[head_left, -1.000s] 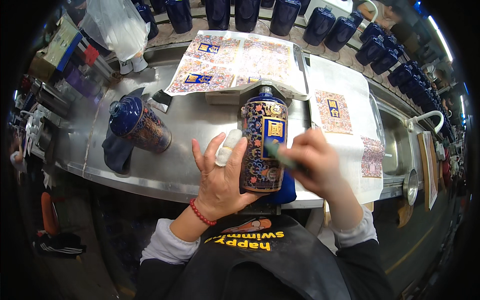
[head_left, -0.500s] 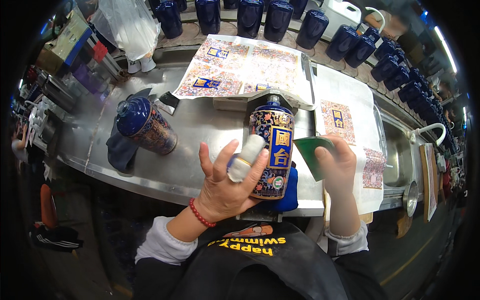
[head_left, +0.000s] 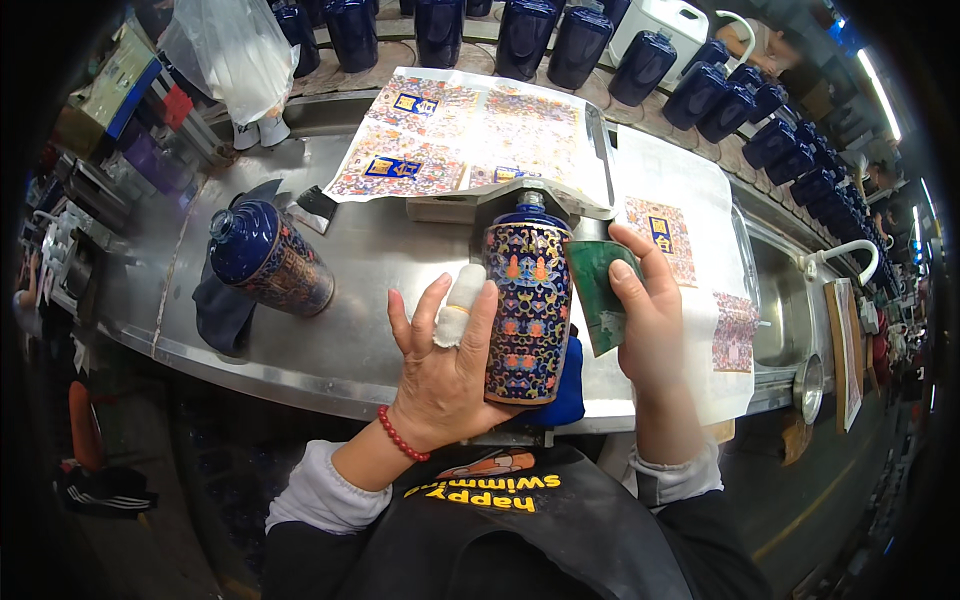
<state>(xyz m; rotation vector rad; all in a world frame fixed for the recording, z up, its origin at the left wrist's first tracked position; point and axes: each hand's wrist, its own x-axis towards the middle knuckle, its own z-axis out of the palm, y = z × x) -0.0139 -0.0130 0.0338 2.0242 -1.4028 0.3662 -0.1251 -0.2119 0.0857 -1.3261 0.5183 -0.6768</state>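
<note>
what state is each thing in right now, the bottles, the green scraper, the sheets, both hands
decorated bottle: upright, patterned wrap on, steadied from its left side
left hand: open, fingers spread, palm against the bottle
right hand: holding the green scraper beside the bottle
second bottle: lying on its side on a dark cloth
pattern sheets: flat, spread out
plain blue bottles: upright, undecorated

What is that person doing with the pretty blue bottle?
A person steadies a dark blue patterned bottle upright at the edge of a metal table. The left hand rests against its side, one finger wrapped in white. The right hand holds a green flat scraper next to it. Another decorated bottle lies on its side to the left, and patterned sheets are spread out behind.
</note>
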